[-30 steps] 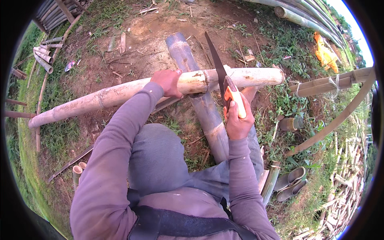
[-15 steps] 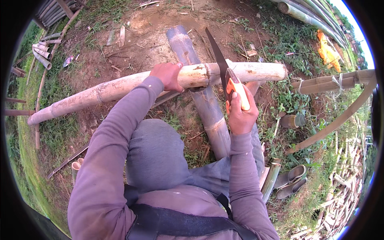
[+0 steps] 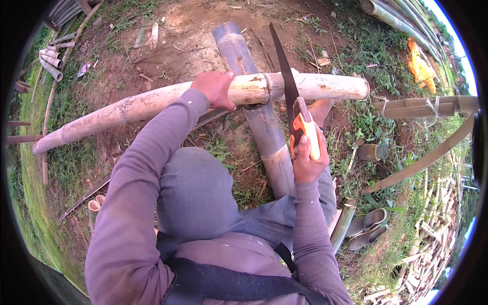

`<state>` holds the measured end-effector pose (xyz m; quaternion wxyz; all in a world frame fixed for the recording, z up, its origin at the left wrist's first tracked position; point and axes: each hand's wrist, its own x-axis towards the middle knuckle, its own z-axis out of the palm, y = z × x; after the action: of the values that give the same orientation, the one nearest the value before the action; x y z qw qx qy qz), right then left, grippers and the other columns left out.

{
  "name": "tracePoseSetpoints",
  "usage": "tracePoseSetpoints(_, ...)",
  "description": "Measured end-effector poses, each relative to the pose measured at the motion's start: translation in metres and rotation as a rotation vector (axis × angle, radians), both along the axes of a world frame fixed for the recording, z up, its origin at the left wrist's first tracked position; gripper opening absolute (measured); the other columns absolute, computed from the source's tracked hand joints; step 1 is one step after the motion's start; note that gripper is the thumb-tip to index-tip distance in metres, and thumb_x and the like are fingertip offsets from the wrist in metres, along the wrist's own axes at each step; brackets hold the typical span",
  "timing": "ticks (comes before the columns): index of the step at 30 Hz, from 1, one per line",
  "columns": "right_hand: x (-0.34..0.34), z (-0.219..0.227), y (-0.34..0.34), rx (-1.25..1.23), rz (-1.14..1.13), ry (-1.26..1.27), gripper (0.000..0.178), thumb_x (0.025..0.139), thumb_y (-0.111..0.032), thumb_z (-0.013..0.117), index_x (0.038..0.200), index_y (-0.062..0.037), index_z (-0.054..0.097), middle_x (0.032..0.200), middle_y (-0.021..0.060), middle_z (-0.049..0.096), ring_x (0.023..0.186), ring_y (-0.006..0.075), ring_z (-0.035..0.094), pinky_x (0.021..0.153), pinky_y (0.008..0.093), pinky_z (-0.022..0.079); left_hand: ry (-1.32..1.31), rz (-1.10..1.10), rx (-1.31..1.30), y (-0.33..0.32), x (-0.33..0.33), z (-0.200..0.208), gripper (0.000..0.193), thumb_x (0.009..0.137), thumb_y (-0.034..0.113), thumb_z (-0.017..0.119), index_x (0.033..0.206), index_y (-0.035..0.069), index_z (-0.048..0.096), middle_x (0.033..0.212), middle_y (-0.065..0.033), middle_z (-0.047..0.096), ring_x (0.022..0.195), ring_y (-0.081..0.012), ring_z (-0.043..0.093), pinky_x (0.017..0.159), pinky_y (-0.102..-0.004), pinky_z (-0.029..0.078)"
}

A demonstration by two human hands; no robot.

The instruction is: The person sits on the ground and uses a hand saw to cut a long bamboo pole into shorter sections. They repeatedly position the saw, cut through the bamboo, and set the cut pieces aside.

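A long pale bamboo pole (image 3: 157,99) lies crosswise over a thicker, darker bamboo log (image 3: 272,140) on the ground. Wrapped over the pole, left of the crossing, my left hand (image 3: 213,89) grips it with the thumb on the near side. My right hand (image 3: 309,158) is closed round the orange and cream handle of a handsaw (image 3: 286,66). The saw's dark blade stands across the pole just right of a node, its tip pointing away from me. Whether the teeth have cut into the bamboo cannot be made out.
My bent knee (image 3: 195,190) is close below the pole, and a bare foot (image 3: 320,109) is near its right part. To the right are a short bamboo piece (image 3: 373,152), a pair of shoes (image 3: 367,229), tied bamboo rails (image 3: 417,108) and a heap of split scraps (image 3: 432,249).
My right hand has drawn the saw toward me and slightly right, so the blade tip is nearer the pole. My left hand keeps its grip on the bamboo.
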<state>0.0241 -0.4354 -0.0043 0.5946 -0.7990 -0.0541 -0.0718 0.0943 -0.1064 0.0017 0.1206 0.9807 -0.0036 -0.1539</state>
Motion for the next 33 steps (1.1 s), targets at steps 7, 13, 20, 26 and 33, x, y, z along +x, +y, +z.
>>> tracePoseSetpoints(7, -0.070, 0.009, -0.033, 0.007, 0.003, 0.003, 0.053, 0.105, -0.023, 0.071, 0.143, 0.0121, 0.060, 0.135, 0.0195, 0.072, 0.115, 0.0246, 0.072, 0.098, 0.0356, 0.059, -0.010, -0.007, 0.017, 0.010, -0.005, 0.006, 0.091, 0.067, 0.053, 0.093, 0.139, 0.007, 0.063, 0.112, -0.0223, 0.078, 0.109, -0.0413, 0.075, 0.095, -0.0513, 0.059)
tracePoseSetpoints(13, -0.105, 0.010, -0.051, 0.037, 0.030, -0.066, 0.057, 0.105, -0.025, 0.069, 0.144, 0.0137, 0.058, 0.133, 0.0222, 0.072, 0.111, 0.0257, 0.075, 0.095, 0.0362, 0.062, -0.065, -0.012, -0.011, 0.013, 0.001, -0.010, 0.090, 0.064, 0.052, 0.091, 0.137, 0.006, 0.065, 0.106, -0.0231, 0.077, 0.102, -0.0445, 0.075, 0.092, -0.0522, 0.060)
tracePoseSetpoints(20, 0.026, 0.003, 0.026, 0.191, 0.051, 0.068, 0.044, 0.106, -0.010, 0.070, 0.145, 0.0063, 0.062, 0.130, 0.0136, 0.072, 0.105, 0.0140, 0.070, 0.090, 0.0296, 0.059, -0.014, -0.009, 0.012, 0.009, -0.007, -0.001, 0.092, 0.065, 0.051, 0.091, 0.141, 0.007, 0.064, 0.109, -0.0236, 0.077, 0.107, -0.0421, 0.075, 0.095, -0.0523, 0.058)
tracePoseSetpoints(26, -0.092, 0.012, -0.049, 0.046, 0.038, 0.035, 0.056, 0.105, -0.025, 0.070, 0.146, 0.0114, 0.058, 0.140, 0.0224, 0.068, 0.120, 0.0264, 0.070, 0.100, 0.0374, 0.058, 0.036, 0.000, -0.016, 0.013, 0.003, 0.007, 0.093, 0.065, 0.052, 0.093, 0.140, 0.006, 0.063, 0.114, -0.0217, 0.078, 0.111, -0.0411, 0.074, 0.098, -0.0505, 0.058)
tracePoseSetpoints(33, -0.020, -0.005, -0.007, 0.034, -0.002, 0.063, 0.047, 0.106, -0.019, 0.071, 0.143, 0.0076, 0.062, 0.121, 0.0134, 0.075, 0.083, 0.0097, 0.067, 0.072, 0.0252, 0.057, -0.010, -0.010, -0.015, 0.004, 0.001, -0.003, 0.090, 0.067, 0.053, 0.093, 0.137, 0.005, 0.064, 0.112, -0.0229, 0.078, 0.109, -0.0413, 0.075, 0.097, -0.0516, 0.058)
